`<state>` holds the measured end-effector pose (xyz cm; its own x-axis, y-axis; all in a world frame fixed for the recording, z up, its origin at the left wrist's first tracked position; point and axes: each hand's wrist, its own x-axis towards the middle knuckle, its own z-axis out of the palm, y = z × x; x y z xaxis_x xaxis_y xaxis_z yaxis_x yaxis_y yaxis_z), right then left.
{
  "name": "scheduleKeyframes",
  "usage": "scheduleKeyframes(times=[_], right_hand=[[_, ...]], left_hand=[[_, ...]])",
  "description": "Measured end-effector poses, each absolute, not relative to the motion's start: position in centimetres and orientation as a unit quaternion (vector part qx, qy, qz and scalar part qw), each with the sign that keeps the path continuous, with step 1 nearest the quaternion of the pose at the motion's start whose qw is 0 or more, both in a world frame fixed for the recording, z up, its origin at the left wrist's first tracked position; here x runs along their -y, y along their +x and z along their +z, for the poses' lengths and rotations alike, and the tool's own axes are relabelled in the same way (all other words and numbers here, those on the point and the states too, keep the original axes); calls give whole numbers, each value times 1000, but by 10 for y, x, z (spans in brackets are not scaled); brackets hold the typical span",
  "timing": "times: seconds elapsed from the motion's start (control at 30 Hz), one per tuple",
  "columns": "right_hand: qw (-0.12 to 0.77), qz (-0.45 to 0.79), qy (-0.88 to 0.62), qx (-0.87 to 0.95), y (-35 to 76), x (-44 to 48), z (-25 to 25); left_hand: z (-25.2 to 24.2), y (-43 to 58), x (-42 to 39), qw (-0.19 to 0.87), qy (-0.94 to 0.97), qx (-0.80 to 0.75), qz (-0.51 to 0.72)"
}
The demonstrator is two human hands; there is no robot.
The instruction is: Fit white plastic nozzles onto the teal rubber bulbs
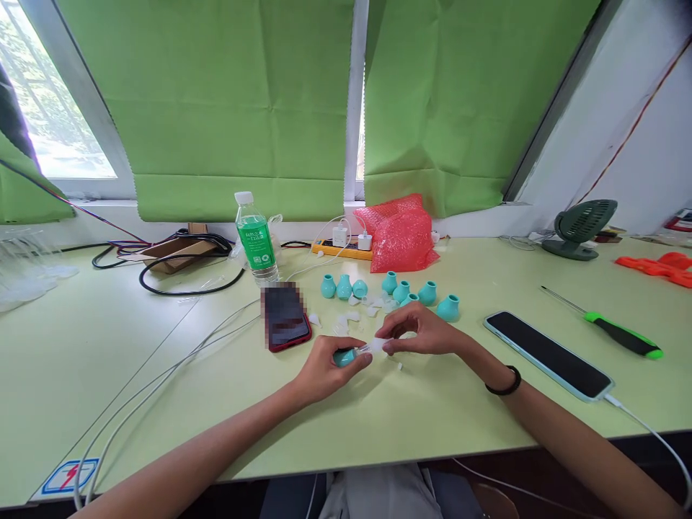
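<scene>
My left hand [324,367] is closed around a small teal rubber bulb [346,355] just above the pale green table [135,360]. My right hand [419,331] pinches a small clear plastic tip [377,346] that meets the bulb's mouth. Both hands are at the middle of the table, close together. Behind them stand several more teal bulbs [400,290] and a scatter of clear plastic tips [354,316]. A tiny clear piece [400,366] lies just below my right hand.
A red-cased phone [285,317] lies left of my hands; a second phone [548,353] on a charging cable lies right. A green water bottle [256,241], power strip [342,249], red bubble bag [403,231], green-handled screwdriver [610,330], small fan [581,227] and cables [178,277] sit around.
</scene>
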<state>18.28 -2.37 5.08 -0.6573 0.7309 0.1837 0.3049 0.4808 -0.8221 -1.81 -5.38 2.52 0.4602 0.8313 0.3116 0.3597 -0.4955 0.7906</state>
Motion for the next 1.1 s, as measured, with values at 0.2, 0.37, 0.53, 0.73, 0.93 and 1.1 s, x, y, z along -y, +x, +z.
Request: scheduleKeyframes(times=[0.2, 0.37, 0.53, 0.73, 0.93, 1.1], right_hand=[[256, 336, -305, 854, 179, 28, 51], [234, 302, -284, 879, 181, 28, 50], [213, 308, -271, 887, 181, 28, 48], [245, 330, -267, 872, 178, 28, 43], [248, 377, -265, 852, 178, 26, 39], [262, 425, -271, 823, 175, 30, 42]], left_hand=[[23, -19, 52, 305, 801, -366, 361], [22, -20, 54, 256, 835, -351, 338], [20, -19, 55, 209, 861, -337, 318], [13, -20, 54, 165, 859, -347, 338], [8, -20, 54, 161, 861, -339, 344], [12, -20, 56, 190, 843, -343, 369]])
